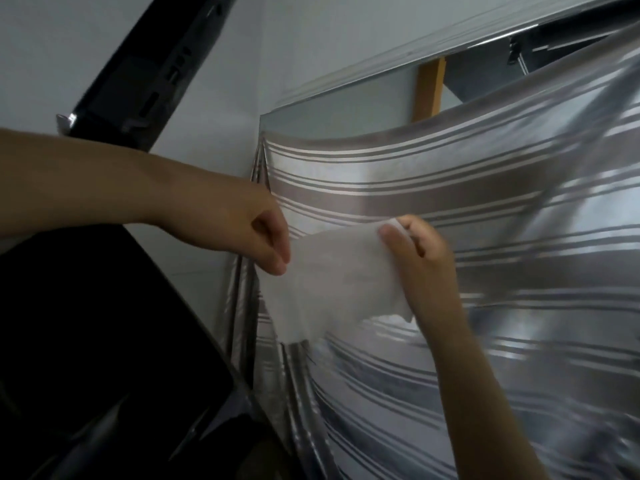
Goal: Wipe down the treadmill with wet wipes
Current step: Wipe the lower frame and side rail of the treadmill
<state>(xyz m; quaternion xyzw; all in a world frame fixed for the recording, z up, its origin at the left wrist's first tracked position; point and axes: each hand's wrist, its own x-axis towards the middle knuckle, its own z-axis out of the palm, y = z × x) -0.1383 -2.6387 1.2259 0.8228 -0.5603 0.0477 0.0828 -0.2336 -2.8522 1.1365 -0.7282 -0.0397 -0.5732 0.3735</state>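
The left hand (256, 233) and right hand (424, 261) each pinch the white wipe (339, 278), apparently at opposite edges.

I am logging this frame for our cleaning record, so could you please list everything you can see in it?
wet wipe: one, white, spread between the two hands, mid-frame
dark body: one, black, lower left, probably the treadmill
slotted panel: one, black, upper left, slanting across the wall
wall: one, white, top and left background
curtain: one, sheer grey with pale stripes, right half, behind the wipe
post: one, orange-brown, top right, above the curtain's sagging edge
left hand: one, bare, pinches the wipe's left edge
right hand: one, bare, pinches the wipe's upper right corner
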